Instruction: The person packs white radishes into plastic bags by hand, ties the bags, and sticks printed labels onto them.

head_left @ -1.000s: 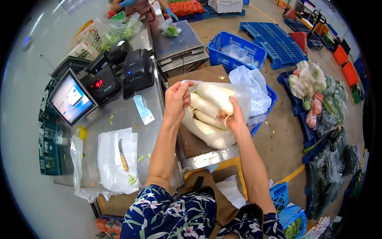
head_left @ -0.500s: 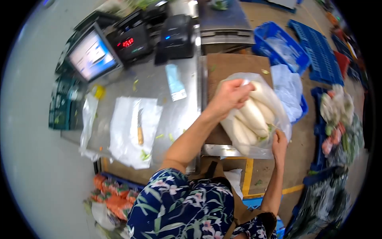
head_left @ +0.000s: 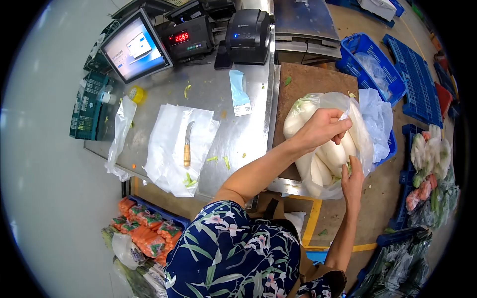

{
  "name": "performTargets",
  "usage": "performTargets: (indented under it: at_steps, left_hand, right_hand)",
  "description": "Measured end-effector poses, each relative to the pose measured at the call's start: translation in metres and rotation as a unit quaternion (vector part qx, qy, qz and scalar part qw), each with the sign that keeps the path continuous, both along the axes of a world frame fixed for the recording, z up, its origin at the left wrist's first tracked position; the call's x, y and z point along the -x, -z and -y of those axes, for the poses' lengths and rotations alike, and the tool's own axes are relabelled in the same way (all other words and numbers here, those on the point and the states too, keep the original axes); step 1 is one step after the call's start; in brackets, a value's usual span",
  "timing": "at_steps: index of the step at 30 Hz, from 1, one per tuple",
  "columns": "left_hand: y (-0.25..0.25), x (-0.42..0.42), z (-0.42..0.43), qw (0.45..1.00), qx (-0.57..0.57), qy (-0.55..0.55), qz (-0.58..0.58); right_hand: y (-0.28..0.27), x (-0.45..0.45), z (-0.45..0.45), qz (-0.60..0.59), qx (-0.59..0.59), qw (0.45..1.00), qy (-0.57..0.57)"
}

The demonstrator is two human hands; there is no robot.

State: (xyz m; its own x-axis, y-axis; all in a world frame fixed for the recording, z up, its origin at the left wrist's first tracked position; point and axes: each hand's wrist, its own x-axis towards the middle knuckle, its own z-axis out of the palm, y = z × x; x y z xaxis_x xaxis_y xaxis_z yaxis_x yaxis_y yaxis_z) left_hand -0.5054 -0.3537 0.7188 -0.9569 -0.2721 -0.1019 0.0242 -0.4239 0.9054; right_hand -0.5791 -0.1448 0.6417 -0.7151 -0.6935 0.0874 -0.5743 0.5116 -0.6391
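Observation:
Several long white radishes (head_left: pixel 336 155) lie in a clear plastic bag (head_left: pixel 366 144) on a brown, worn platform (head_left: pixel 318 77) beside the steel table. My left hand (head_left: pixel 328 126) is above the radishes, its thumb and fingers pinching a bit of the bag's plastic. At the near right side of the bag is my right hand (head_left: pixel 353 180), its fingers bent at the bag's edge, fingertips by the green-tipped radish ends. To the left, a curved knife with a wooden handle (head_left: pixel 187 155) lies on a white plastic sheet (head_left: pixel 161 149), with green trimmings close by.
On the steel table (head_left: pixel 198 94) stand a monitor (head_left: pixel 136 47), a red-lit display unit (head_left: pixel 186 37) and a black printer (head_left: pixel 248 35). A blue label strip (head_left: pixel 239 92) lies there too. Right of the platform are blue crates (head_left: pixel 370 64); bagged carrots (head_left: pixel 149 233) sit lower left.
The view has shifted, moving the table rightward in the picture. My left hand has moved right across the bag, which now stands wider open. My right hand has moved inward toward the radish ends.

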Motion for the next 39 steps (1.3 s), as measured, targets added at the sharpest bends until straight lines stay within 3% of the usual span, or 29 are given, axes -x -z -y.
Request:
performTargets:
  at_steps: [3,8,10,13,17,23,26,27,29,35,37,39]
  left_hand:
    - [0.003,0.006,-0.001,1.000,0.004,-0.007,-0.005]
    - [0.019,0.019,0.000,0.996,0.086,-0.022,0.021]
    - [0.018,0.024,-0.003,0.994,0.107,-0.023,0.027]
    - [0.012,0.023,-0.002,0.991,0.124,-0.036,0.039]
    - [-0.001,0.011,0.014,0.994,0.052,-0.076,0.067]
    - [-0.006,-0.003,0.025,0.989,0.034,-0.102,0.100]
    - [-0.001,-0.001,0.023,0.989,0.038,-0.094,0.105]
    - [0.001,0.000,0.021,0.989,0.039,-0.092,0.109]
    - [0.003,0.002,0.017,0.988,0.041,-0.095,0.116]
    - [0.019,0.014,0.007,0.987,0.065,-0.079,0.125]
    - [0.022,0.021,-0.001,0.983,0.096,-0.071,0.140]
    - [0.027,0.023,-0.007,0.984,0.106,-0.056,0.134]
  right_hand:
    - [0.003,0.005,0.009,0.025,-0.010,0.999,-0.025]
    - [0.055,0.019,0.018,-0.069,0.018,0.997,-0.024]
    - [0.055,0.022,0.028,-0.025,-0.007,0.999,-0.019]
    - [0.068,0.018,0.035,-0.069,0.017,0.997,-0.008]
    - [0.048,0.002,0.048,-0.103,-0.136,0.985,0.033]
    - [0.056,0.003,0.049,-0.048,-0.189,0.981,-0.008]
    - [0.035,-0.001,0.046,0.107,-0.162,0.981,0.018]
    - [0.026,0.001,0.039,0.214,-0.117,0.969,0.028]
    - [0.007,0.002,0.015,0.418,-0.023,0.907,0.051]
    - [-0.037,-0.048,-0.077,0.519,0.033,0.842,0.142]
    - [-0.055,-0.067,-0.108,0.474,0.051,0.864,0.163]
    - [-0.069,-0.083,-0.141,0.487,0.065,0.849,0.193]
